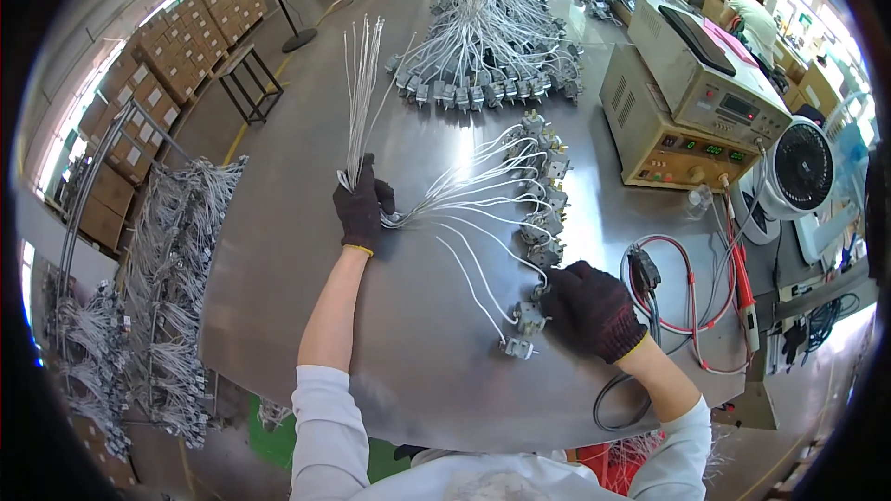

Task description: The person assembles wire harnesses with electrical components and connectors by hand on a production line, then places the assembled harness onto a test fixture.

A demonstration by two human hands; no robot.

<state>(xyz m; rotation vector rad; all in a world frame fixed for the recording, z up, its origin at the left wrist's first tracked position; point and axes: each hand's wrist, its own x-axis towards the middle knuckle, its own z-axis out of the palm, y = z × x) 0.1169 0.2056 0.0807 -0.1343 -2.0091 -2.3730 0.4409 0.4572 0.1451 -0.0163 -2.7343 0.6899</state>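
Note:
My left hand [362,204], in a dark knit glove, grips a bundle of thin grey wires [360,83] whose free ends stand up and away from me. From the same fist, wired leads fan out to the right across the metal table [297,260], each ending in a small grey switch part [548,199]. My right hand [589,308], gloved too, rests on the table at the near end of that row, fingers touching a switch part [531,315]. Another part [518,348] lies just below it.
A big heap of wired switch parts [487,46] fills the far table. A beige test instrument [691,107] stands at the right with red and black test leads [691,297], beside a small fan [803,167]. Wire bundles hang on a left rack [176,278]. Another person [754,19] sits far right.

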